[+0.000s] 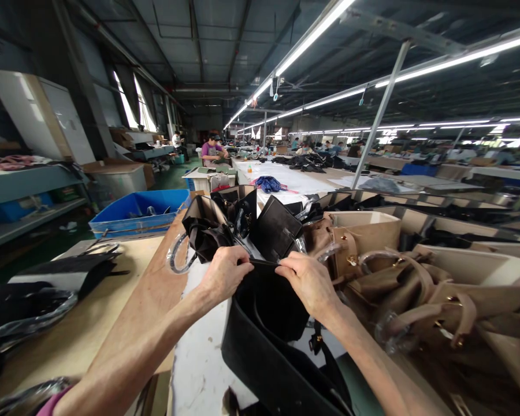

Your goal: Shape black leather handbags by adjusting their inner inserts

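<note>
Black bag (264, 335): upright and open above the white tabletop (199, 352) | left hand (227, 270), right hand (307, 280): both pinching its far rim | tan bags (364, 231): right of black bag | blue bin (141, 211): beyond it, to the left

Black bag (260, 341), tan bags (372, 234), solid blue bin (130, 215)

Left hand (226, 271) and right hand (308, 283): pinching black bag's (268, 341) upper edge | Right side: tan bags (364, 231) | Left side: blue bin (141, 211)
</note>
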### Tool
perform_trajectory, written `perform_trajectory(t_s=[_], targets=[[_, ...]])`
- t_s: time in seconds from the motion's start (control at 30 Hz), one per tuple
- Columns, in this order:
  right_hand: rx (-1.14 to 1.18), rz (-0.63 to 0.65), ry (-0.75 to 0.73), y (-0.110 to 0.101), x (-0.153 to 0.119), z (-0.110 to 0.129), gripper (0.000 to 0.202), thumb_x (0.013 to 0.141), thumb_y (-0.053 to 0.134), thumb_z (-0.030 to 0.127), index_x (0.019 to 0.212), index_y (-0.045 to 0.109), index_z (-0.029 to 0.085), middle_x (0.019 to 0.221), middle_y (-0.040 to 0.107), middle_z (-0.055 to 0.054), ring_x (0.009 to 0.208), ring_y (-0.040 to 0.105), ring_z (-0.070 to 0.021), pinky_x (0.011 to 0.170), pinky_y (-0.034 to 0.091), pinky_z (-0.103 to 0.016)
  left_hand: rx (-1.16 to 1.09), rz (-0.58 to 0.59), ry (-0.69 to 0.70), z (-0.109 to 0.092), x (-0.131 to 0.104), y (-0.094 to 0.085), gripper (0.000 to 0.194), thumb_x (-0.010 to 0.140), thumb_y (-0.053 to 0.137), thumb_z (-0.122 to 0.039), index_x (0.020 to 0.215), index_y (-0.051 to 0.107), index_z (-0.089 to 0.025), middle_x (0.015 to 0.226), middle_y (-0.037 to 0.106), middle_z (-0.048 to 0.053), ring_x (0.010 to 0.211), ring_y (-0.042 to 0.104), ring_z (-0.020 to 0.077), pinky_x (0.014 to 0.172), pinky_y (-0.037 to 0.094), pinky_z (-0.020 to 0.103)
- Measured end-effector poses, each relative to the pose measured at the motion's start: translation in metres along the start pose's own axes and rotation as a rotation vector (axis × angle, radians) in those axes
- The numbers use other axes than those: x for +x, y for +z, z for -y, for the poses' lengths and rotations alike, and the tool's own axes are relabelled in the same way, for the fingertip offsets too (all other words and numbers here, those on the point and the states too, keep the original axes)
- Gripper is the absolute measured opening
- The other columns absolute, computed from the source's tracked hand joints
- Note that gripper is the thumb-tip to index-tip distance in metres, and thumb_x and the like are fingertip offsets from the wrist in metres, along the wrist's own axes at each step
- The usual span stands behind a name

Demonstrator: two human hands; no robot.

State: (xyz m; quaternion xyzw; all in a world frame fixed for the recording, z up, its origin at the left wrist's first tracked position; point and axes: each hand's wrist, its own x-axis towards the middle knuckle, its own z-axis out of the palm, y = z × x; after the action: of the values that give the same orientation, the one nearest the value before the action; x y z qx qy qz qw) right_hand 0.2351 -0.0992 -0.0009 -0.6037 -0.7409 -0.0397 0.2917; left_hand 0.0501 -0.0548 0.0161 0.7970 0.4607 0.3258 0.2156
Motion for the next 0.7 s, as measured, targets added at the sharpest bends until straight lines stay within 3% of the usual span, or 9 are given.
perform_trajectory(t_s=[0.33,0.7], targets=[[0.051,0.05,0.021,0.0042,0.0021,0.0085,0.021,0.083,0.05,0.03,0.067,0.062,0.023,0.066,0.062,0.003,0.065,0.055,-0.0122,0.06,0.034,-0.023,-0.05,-0.042,-0.042,-0.0046,-0.0037,-0.0104,0.016,0.057,0.051,-0.006,0.046,0.048,-0.018,0.048,0.044,-0.005,0.051,0.041,0.0107,0.049,0.029,0.021],[0.067,0.047,0.03,0.0033,0.0027,0.0105,0.02,0.082,0.05,0.03,0.069,0.064,0.024,0.065,0.062,0.003,0.063,0.055,-0.0125,0.058,0.034,-0.024,0.046,-0.158,-0.125,0.0037,-0.0064,-0.0088,0.011,0.057,0.047,-0.009,0.049,0.046,-0.017,0.047,0.038,-0.005,0.047,0.034,0.0086,0.046,0.022,0.021]])
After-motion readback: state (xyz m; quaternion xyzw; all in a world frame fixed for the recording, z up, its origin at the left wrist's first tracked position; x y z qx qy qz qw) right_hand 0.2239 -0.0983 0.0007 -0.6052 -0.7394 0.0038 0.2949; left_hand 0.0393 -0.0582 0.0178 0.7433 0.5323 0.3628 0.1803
